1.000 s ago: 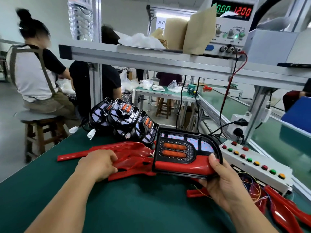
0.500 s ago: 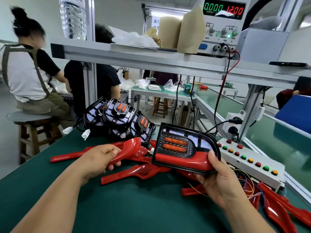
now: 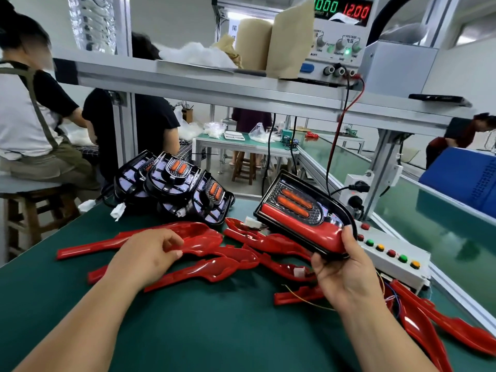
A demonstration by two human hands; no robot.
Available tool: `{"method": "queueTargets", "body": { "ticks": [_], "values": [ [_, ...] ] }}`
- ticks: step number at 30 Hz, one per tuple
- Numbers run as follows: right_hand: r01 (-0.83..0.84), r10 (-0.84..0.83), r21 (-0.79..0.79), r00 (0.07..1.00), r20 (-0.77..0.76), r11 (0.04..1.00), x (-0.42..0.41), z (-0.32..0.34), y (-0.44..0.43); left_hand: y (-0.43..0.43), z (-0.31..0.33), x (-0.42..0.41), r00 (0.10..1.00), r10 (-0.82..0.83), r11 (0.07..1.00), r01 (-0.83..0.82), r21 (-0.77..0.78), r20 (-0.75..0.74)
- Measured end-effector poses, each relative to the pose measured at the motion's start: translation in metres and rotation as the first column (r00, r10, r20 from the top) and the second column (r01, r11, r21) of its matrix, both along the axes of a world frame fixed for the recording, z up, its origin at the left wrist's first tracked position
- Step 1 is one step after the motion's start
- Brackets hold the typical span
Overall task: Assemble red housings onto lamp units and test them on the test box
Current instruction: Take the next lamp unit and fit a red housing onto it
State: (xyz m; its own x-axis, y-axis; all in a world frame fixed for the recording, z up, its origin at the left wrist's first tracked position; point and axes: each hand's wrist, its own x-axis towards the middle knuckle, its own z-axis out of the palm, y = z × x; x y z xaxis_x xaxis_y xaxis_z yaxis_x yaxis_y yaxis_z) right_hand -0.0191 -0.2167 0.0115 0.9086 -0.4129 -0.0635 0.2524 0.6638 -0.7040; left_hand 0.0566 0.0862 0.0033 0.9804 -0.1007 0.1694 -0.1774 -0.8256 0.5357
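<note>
My right hand [image 3: 346, 272] grips a black lamp unit [image 3: 300, 210] with two orange strips and a red housing fitted along its near edge; it is tilted up above the green bench. My left hand [image 3: 150, 256] pinches the top red housing [image 3: 204, 232] in a loose pile of several red housings [image 3: 214, 269]. Behind the pile lie three bare lamp units [image 3: 174, 183] with white plugs. The white test box [image 3: 394, 261] with coloured buttons sits to the right of the held lamp.
More red housings [image 3: 434, 326] lie at the bench's right edge beside loose wires [image 3: 308, 299]. A metal shelf [image 3: 214, 84] overhead carries a power supply [image 3: 341, 38] reading 12.00. People sit on stools at far left. A conveyor [image 3: 442, 224] runs on the right.
My right hand has tilted the lamp unit so its left end points away. My left hand first lifted a red housing off the pile, then lowered it back onto the pile.
</note>
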Motion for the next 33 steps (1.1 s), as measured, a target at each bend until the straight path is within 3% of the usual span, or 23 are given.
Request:
{"method": "queueTargets", "body": {
  "ticks": [2,4,5,7,9,11,14,17,19,20,21,22,24,25,26,31,33],
  "values": [
    [0.018,-0.018,0.033,1.0,-0.008,0.999,-0.002,0.004,-0.001,-0.001,0.0,-0.001,1.0,0.025,0.995,-0.024,0.092,-0.013],
    [0.021,-0.02,0.024,1.0,-0.02,1.0,-0.003,0.006,0.001,-0.008,-0.001,0.0,0.997,0.011,0.989,-0.022,0.147,0.076],
    [0.014,-0.014,0.01,1.0,-0.016,1.0,-0.004,0.007,0.001,-0.015,-0.001,-0.001,0.988,-0.025,0.997,0.013,0.077,0.153],
    [-0.012,0.013,-0.045,1.0,0.012,0.999,-0.006,0.007,0.004,-0.036,0.001,-0.014,0.976,-0.091,0.955,0.142,-0.262,0.2],
    [-0.058,0.064,-0.137,0.997,0.036,0.989,-0.007,0.008,0.011,-0.061,0.003,-0.031,0.973,-0.228,0.704,0.179,-0.687,0.02],
    [-0.13,0.147,-0.23,0.987,0.059,0.965,-0.006,0.005,0.02,-0.077,0.0,-0.04,0.908,-0.399,0.415,0.056,-0.908,-0.126],
    [-0.224,0.259,-0.371,0.965,0.047,0.901,-0.006,-0.003,0.031,-0.084,0.002,-0.042,0.851,-0.489,0.131,-0.143,-0.981,-0.19],
    [-0.319,0.37,-0.464,0.929,0.021,0.827,-0.01,0.006,0.023,-0.083,0.003,-0.035,0.863,-0.456,0.006,-0.243,-0.97,-0.219],
    [-0.235,0.308,-0.595,0.951,0.021,0.769,-0.015,0.014,0.006,-0.081,0.003,-0.031,0.87,-0.44,-0.056,-0.272,-0.961,-0.22],
    [-0.145,0.206,-0.719,0.978,-0.003,0.679,-0.016,0.015,-0.005,-0.08,0.004,-0.03,0.877,-0.431,-0.091,-0.276,-0.957,-0.213],
    [-0.088,0.101,-0.851,0.994,-0.041,0.517,-0.016,0.017,-0.014,-0.079,0.004,-0.03,0.884,-0.421,-0.129,-0.281,-0.951,-0.204],
    [-0.092,0.006,-0.959,0.996,-0.094,0.269,-0.015,0.016,-0.023,-0.078,0.005,-0.03,0.889,-0.413,-0.17,-0.29,-0.942,-0.199],
    [-0.263,-0.119,-0.935,0.963,-0.241,-0.238,-0.01,0.008,-0.03,-0.077,0.008,-0.03,0.897,-0.398,-0.258,-0.31,-0.915,-0.192],
    [-0.318,-0.155,-0.858,0.948,-0.278,-0.403,-0.007,0.005,-0.03,-0.075,0.009,-0.03,0.9,-0.395,-0.295,-0.315,-0.902,-0.185],
    [-0.338,-0.178,-0.793,0.941,-0.287,-0.507,-0.005,0.001,-0.028,-0.074,0.01,-0.03,0.901,-0.395,-0.324,-0.32,-0.89,-0.18],
    [-0.339,-0.239,-0.795,0.939,-0.25,-0.503,0.003,-0.006,-0.027,-0.068,0.01,-0.031,0.89,-0.42,-0.351,-0.339,-0.873,-0.177],
    [-0.328,-0.205,-0.837,0.943,-0.262,-0.437,0.0,-0.005,-0.027,-0.067,0.008,-0.029,0.891,-0.421,-0.354,-0.335,-0.873,-0.171]
  ]
}}
